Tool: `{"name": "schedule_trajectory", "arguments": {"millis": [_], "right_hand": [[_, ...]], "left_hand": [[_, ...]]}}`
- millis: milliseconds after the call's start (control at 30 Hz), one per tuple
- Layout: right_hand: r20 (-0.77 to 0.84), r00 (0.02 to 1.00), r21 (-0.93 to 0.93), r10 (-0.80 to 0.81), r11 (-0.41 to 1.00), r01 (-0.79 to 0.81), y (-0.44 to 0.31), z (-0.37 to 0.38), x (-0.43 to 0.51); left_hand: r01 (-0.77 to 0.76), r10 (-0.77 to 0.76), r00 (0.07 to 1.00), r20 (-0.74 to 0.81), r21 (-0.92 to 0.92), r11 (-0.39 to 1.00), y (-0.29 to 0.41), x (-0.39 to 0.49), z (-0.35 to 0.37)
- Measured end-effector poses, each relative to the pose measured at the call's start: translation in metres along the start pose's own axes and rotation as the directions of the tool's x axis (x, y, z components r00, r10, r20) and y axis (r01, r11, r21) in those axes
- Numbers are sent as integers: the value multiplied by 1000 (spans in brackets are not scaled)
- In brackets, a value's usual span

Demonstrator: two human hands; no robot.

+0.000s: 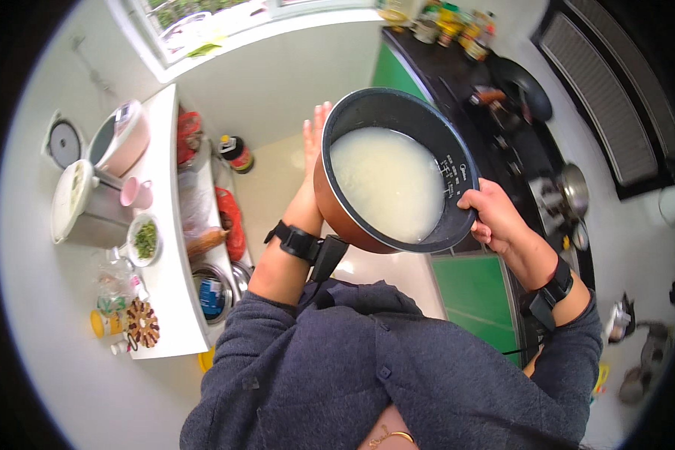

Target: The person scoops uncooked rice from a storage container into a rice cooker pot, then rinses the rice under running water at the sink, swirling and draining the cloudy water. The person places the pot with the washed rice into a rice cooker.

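A rice cooker's inner pot (340, 211), copper-brown outside and dark inside, is held in the air in front of my chest, tilted so its mouth faces me. Cloudy whitish liquid (391, 180) stands in it, perhaps with rice, and white level marks show on the inner wall. My left hand (313, 145) bears against the pot's left side with its fingers stretched out; the palm is partly hidden behind the pot. At the right rim, my right hand (498, 216) grips the edge, thumb over the inside and fingers outside.
A white shelf unit (171, 315) on the left carries a pink rice cooker (129, 138), a pink mug (136, 193) and a bowl of chopped greens (145, 239). A dark bottle (236, 153) stands on the floor. Along the right runs a black counter (439, 73) with a wok (520, 84).
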State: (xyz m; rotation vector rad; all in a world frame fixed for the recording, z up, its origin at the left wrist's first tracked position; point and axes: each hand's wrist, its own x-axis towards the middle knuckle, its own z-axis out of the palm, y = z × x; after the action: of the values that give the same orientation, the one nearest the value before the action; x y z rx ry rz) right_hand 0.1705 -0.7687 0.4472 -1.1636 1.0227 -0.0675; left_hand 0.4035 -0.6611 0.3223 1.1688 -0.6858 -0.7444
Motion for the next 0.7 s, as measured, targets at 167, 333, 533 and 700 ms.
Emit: {"name": "schedule_trajectory", "arguments": {"millis": [167, 333, 533, 700], "right_hand": [[143, 987, -70, -68, 994, 79, -53, 83, 90], [257, 963, -219, -83, 965, 142, -85, 163, 201], [503, 864, -415, -1, 877, 242, -154, 256, 317], [682, 711, -588, 173, 707, 393, -232, 359, 391]], "left_hand": [[297, 192, 845, -498, 737, 607, 71, 43, -151], [221, -199, 922, -332, 29, 975, 110, 27, -204], [355, -181, 775, -605, 181, 917, 112, 61, -240], [266, -77, 511, -856, 73, 961, 137, 91, -281]]}}
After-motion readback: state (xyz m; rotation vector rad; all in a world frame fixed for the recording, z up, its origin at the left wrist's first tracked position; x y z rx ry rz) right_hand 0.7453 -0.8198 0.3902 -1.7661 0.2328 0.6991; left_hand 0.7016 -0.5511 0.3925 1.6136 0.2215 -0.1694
